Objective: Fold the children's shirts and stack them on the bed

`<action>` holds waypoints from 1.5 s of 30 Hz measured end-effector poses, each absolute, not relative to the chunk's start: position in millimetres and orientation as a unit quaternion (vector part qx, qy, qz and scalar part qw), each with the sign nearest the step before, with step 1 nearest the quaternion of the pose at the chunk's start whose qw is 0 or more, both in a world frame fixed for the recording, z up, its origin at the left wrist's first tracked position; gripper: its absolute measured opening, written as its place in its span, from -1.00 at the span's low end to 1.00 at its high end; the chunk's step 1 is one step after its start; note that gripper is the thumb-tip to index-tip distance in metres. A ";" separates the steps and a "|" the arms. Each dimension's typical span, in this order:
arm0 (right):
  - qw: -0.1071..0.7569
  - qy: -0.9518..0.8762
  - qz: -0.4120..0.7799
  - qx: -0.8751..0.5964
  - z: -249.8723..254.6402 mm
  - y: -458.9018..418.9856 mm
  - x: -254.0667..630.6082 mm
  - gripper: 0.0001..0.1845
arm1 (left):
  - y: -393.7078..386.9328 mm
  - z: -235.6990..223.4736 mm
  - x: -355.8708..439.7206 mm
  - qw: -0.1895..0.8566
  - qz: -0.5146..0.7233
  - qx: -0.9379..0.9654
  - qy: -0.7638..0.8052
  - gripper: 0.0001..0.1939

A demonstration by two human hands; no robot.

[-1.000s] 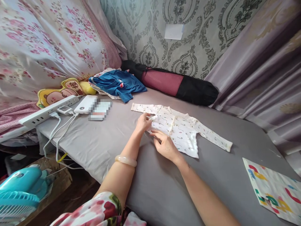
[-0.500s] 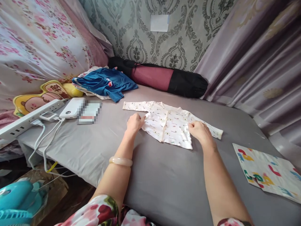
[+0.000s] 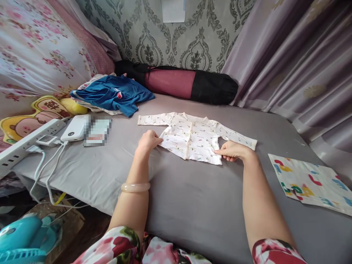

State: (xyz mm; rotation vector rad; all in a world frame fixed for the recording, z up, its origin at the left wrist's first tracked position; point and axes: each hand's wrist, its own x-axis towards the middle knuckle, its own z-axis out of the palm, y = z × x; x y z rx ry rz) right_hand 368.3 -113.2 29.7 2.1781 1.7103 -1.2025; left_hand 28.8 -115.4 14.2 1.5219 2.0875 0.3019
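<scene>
A small white baby shirt (image 3: 192, 137) with a fine print lies flat on the grey bed sheet (image 3: 192, 198), sleeves spread to both sides. My left hand (image 3: 147, 140) is closed in a pinch on the shirt's left lower edge. My right hand (image 3: 232, 150) grips the right lower corner of the shirt, fingers curled on the cloth. A pale bangle sits on my left wrist.
A folded blue garment (image 3: 112, 94) tops a pile at the back left. A black and maroon rolled bag (image 3: 187, 83) lies against the wall. A power strip (image 3: 30, 138), a white power bank (image 3: 73, 129) and cables sit at left. A colourful printed cloth (image 3: 310, 183) lies at right. A teal fan (image 3: 24, 240) stands below.
My right hand moved from the shirt's left side across to its right lower corner. The shirt now lies flatter, and the view has shifted down and to the right.
</scene>
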 end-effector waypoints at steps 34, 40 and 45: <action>-0.269 0.466 -0.637 0.551 9.5 -116.2 301.1 -0.88 | -130.9 8.0 82.0 0.374 0.231 0.711 0.548 -0.88; -0.290 0.466 -0.626 0.554 21.5 -117.2 300.7 -0.90 | -126.5 3.8 82.7 0.400 0.365 0.606 0.583 -0.87; -0.289 0.507 -0.619 0.525 21.9 -118.3 303.6 -0.89 | -133.9 13.7 84.7 0.514 0.280 0.653 0.480 -0.83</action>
